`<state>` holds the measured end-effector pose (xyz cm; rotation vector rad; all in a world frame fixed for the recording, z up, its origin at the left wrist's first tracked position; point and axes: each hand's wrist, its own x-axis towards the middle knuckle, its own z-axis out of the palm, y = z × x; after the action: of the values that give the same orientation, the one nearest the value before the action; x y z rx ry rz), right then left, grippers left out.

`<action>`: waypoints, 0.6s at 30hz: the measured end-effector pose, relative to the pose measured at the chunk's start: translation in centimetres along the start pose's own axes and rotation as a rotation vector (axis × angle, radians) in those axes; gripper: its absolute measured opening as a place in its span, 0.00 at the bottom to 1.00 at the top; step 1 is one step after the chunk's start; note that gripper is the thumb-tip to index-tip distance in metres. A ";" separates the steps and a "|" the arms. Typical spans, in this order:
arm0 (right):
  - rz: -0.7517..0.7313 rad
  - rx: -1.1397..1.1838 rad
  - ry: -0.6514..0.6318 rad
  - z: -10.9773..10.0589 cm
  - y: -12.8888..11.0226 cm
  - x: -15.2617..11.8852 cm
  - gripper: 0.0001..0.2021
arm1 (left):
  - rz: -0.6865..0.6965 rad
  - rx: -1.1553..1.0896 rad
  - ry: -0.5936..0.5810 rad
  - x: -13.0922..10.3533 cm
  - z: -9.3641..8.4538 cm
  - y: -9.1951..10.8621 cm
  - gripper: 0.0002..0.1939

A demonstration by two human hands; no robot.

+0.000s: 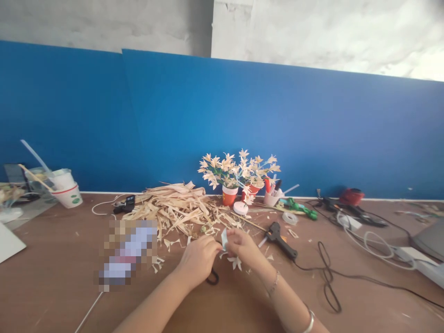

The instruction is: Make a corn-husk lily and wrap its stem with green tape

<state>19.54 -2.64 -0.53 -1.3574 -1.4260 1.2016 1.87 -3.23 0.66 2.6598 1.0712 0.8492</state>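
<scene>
A small light blue strip [224, 239] stands upright between my two hands, above the table's front middle. My left hand [199, 255] is closed, thumb and forefinger pinched at the strip's lower end. On the other side, my right hand [243, 249] has its fingers curled against the same strip. A black loop [213, 277], perhaps a scissors handle, shows just under my left hand; the rest of it is hidden. Below my right hand lies a pale star-shaped flower [235, 263]. Close to the right is a black glue gun [282, 241] with its cord.
A heap of dry husk strips [176, 206] lies behind my hands. Two red cups of pale flowers [229, 196] stand by the blue partition [277, 120]. A tape roll [290, 218] and green wrapped stems [298, 208] are right of them. Cables [328, 277] cross the right side.
</scene>
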 end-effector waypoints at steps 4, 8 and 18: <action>-0.448 -0.378 0.233 -0.2 -1.3 -1.3 0.10 | -0.236 -0.086 0.019 0.1 0.1 -0.4 0.10; -0.724 -0.697 0.200 0.3 -2.5 -2.4 0.12 | -0.290 -0.111 -0.004 0.1 0.0 -0.5 0.10; -0.663 -0.828 0.077 0.5 -2.0 -1.9 0.05 | -0.323 -0.220 -0.038 0.3 -0.3 -0.4 0.08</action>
<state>18.75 -4.55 1.45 -1.2230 -2.1943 0.1041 1.63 -2.79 0.88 2.2348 1.2709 0.7948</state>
